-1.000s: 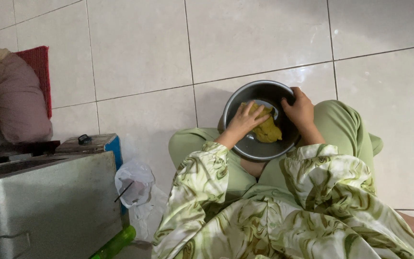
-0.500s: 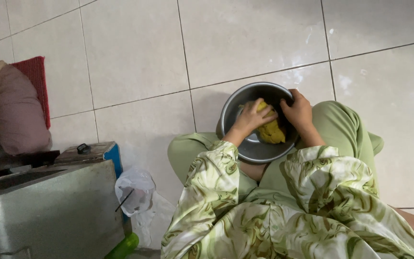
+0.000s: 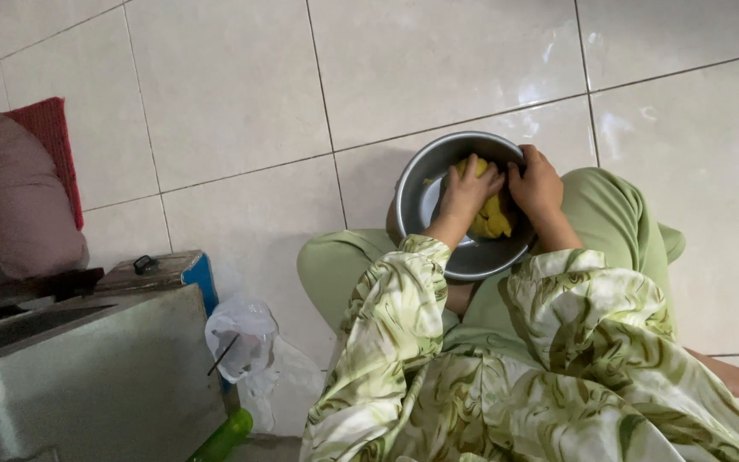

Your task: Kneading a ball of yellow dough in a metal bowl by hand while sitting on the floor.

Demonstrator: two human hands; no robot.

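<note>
Item 1: yellow dough (image 3: 491, 218), 1 lump, lying inside the metal bowl (image 3: 421, 201) that rests on the tiled floor (image 3: 233, 103) against our folded legs. Item 2: our left hand (image 3: 468, 190), fingers curled down and gripping the lump's top. Item 3: our right hand (image 3: 536, 184), closed on the lump's right side. Nearby, to our left: 1 clear plastic bag (image 3: 245, 338), 1 steel box (image 3: 87, 376), 1 green bottle (image 3: 224, 435), 1 red mat (image 3: 49, 137).

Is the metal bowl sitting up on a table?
No, the metal bowl rests on the tiled floor between the person's knees, with both hands pressing yellow dough inside it.
</note>
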